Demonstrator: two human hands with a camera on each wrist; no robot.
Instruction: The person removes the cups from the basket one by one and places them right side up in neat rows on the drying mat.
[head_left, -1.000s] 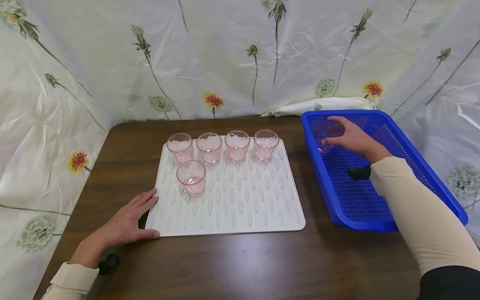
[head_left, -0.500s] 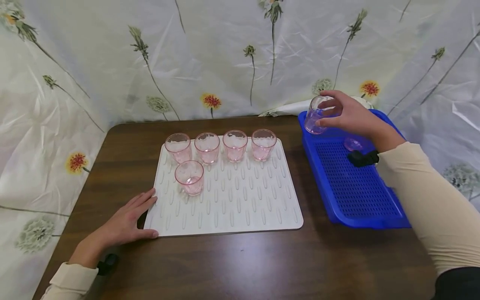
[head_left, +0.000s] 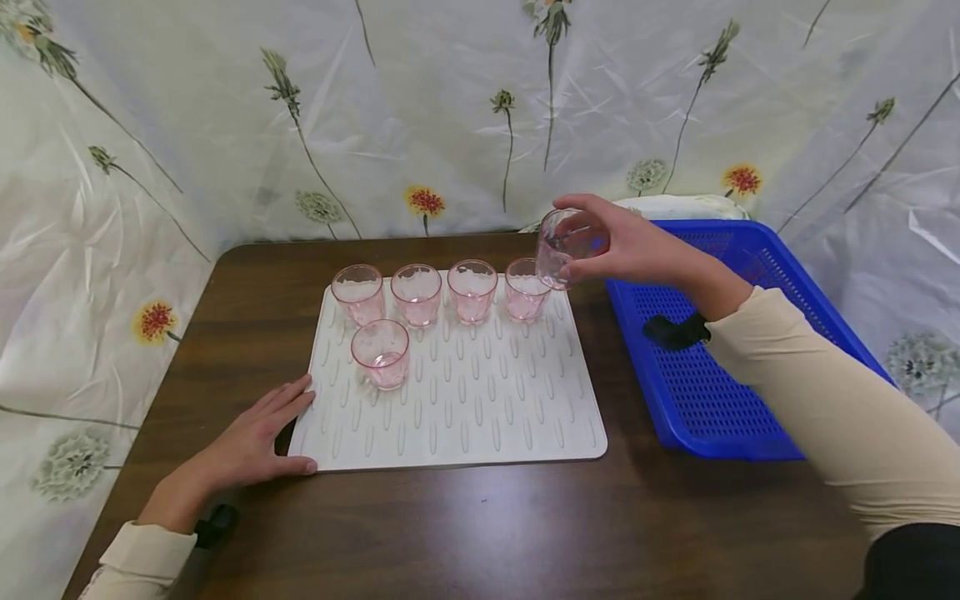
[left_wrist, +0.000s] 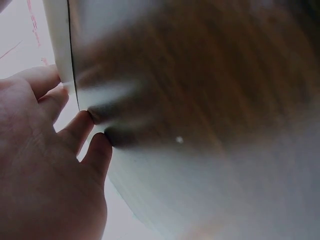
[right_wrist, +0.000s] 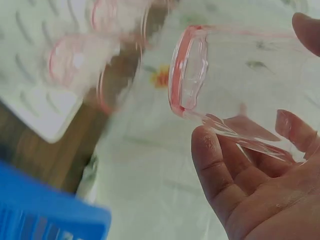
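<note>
My right hand (head_left: 630, 246) grips a clear pink-tinted drinking glass (head_left: 553, 254) between thumb and fingers, up off the surface at the mat's back right corner. In the right wrist view this glass (right_wrist: 235, 75) lies sideways across the picture, fingers around its wall. A white ridged mat (head_left: 465, 408) bears several like glasses: a back row ending in one glass (head_left: 527, 292) beside the held one, and a single glass (head_left: 382, 357) in front at left. My left hand (head_left: 247, 446) rests at the mat's left edge, fingers spread, fingertips touching it.
A blue perforated plastic basket (head_left: 637, 375) stands right of the mat, partly hidden by my right arm. Beneath lies a dark brown wooden table (head_left: 465, 533). A flowered sheet (head_left: 450, 125) hangs behind and at both sides.
My right hand has lifted the glass out of the blue basket and carried it left to the mat's back right corner. The left hand stays in place.
</note>
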